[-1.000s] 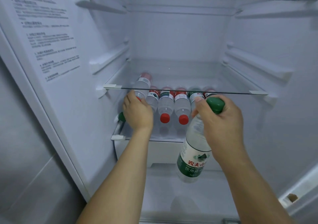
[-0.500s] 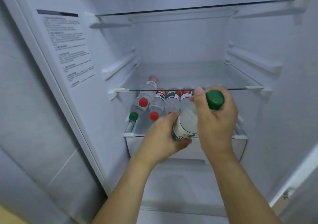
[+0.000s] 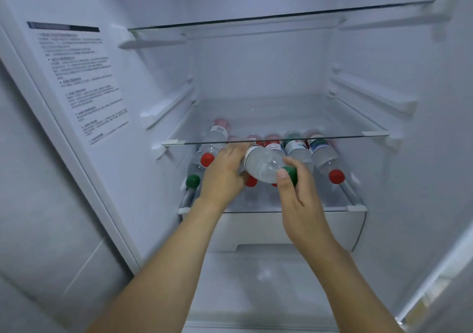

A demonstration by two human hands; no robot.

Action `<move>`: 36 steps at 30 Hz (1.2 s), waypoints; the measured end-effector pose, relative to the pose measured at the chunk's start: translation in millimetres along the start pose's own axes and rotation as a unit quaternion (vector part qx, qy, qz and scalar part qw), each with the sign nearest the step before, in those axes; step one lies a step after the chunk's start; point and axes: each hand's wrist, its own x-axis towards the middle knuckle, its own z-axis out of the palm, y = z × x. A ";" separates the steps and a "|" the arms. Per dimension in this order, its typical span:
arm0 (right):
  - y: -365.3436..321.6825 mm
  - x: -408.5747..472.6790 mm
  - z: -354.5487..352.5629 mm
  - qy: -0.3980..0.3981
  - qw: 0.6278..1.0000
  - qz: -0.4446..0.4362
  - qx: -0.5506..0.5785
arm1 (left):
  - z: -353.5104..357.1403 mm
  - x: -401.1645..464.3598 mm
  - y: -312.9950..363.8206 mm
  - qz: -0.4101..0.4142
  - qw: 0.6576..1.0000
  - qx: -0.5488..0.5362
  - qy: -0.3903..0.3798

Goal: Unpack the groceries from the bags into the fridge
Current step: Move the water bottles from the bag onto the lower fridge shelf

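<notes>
Cool, even light is falling across a pale grey wall (image 3: 38,204) that is showing at the left.

Two bare forearms reach forward from the bottom edge, angling toward each other. The left hand (image 3: 224,176) is raised with its back to the camera, fingers curled round the body of a bottle (image 3: 261,163). The right hand (image 3: 300,204) sits slightly lower, its thumb and fingers pinching the bottle's green cap (image 3: 291,173).

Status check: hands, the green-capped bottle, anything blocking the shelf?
Both hands on green-capped bottle: left hand under its body, right hand at the cap. Bottle tilted over lying bottles. Row nearly fills the shelf.
</notes>
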 end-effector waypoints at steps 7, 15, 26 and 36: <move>22.2 9.4 7.8 -0.034 0.999 0.030 -0.022 | -0.3 18.9 -11.4 0.005 0.996 0.085 -0.004; 36.0 48.8 48.7 -0.090 0.990 0.020 -0.108 | -17.4 18.0 -30.5 -0.086 0.996 -0.016 -0.006; 48.0 103.2 76.6 -0.070 0.953 -0.046 -0.290 | -19.7 7.7 -36.0 -0.083 0.996 -0.034 -0.019; 20.6 76.0 56.8 -0.117 0.949 -0.057 -0.288 | -28.3 -13.7 -15.2 -0.105 0.992 0.050 -0.043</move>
